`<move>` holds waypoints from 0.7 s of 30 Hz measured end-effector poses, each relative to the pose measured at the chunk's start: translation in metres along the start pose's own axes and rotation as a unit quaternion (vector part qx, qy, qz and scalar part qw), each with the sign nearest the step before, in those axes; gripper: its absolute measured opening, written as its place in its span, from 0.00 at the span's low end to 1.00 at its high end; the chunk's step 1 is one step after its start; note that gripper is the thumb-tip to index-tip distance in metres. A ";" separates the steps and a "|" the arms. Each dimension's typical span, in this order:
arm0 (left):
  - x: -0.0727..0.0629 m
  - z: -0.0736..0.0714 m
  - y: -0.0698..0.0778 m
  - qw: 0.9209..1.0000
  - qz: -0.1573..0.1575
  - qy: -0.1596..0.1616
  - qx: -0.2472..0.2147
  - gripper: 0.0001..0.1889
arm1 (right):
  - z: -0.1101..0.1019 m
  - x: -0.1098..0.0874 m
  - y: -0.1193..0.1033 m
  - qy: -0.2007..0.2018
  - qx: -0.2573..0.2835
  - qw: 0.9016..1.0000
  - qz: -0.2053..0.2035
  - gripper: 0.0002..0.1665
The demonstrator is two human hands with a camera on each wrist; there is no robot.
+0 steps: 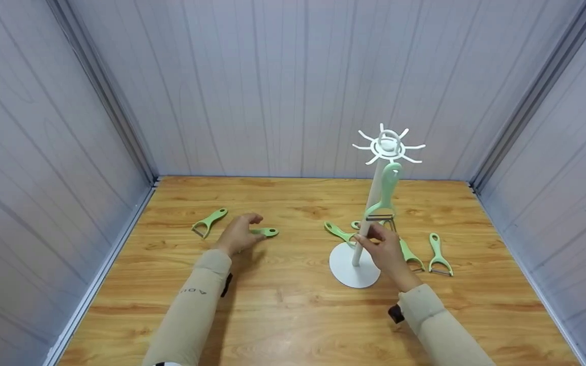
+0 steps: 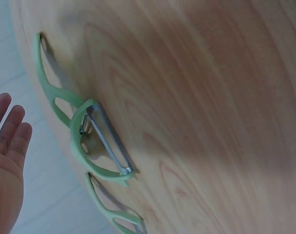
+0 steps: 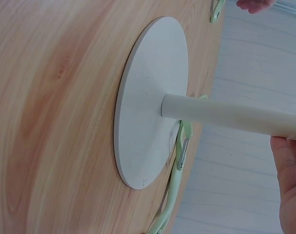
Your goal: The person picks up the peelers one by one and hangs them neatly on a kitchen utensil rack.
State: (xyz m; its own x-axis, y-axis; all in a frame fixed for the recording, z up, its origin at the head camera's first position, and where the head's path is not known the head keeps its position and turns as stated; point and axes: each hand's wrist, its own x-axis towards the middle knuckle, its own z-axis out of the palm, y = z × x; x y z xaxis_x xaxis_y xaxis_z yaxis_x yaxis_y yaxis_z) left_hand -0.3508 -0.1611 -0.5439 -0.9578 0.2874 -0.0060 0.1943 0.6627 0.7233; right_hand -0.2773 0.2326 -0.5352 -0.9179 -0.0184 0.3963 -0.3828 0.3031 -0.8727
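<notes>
The left hand (image 1: 241,234) hovered over a green peeler (image 1: 272,232), fingers loosely extended and holding nothing, with another peeler (image 1: 212,219) lying just to its left. The right hand (image 1: 387,251) pinched the white stand (image 1: 375,192) by its pole, thumb against it. One hung peeler (image 1: 388,188) dangled from a hook; more peelers (image 1: 436,250) lay on the table (image 1: 283,315) behind and right of the base (image 1: 345,272).

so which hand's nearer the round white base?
Right: the right hand holds the pole above the base; the left hand is well off to its left, at a green peeler.
</notes>
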 end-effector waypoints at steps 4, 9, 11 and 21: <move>-0.001 0.005 -0.005 1.000 -0.018 -0.016 0.001 0.32 | 0.000 0.000 0.001 0.000 0.001 1.000 -0.003 0.11; -0.001 0.010 -0.010 0.999 -0.034 -0.029 0.003 0.34 | 0.001 -0.001 0.001 -0.002 0.008 1.000 -0.005 0.12; -0.001 0.012 -0.012 0.999 -0.038 -0.029 0.004 0.34 | 0.001 -0.001 0.001 -0.001 0.007 1.000 -0.001 0.12; 0.002 0.019 -0.009 0.998 -0.041 -0.028 0.035 0.29 | -0.001 0.000 -0.001 -0.002 0.000 1.000 0.001 0.11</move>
State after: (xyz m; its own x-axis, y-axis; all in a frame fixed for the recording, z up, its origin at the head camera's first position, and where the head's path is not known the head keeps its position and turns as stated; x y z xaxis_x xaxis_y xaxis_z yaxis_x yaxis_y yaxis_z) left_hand -0.3508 -0.1534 -0.5635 -0.9582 0.2671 -0.1028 0.1324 0.7321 0.6682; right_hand -0.2765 0.2330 -0.5346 -0.9188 -0.0209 0.3942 -0.3816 0.3031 -0.8732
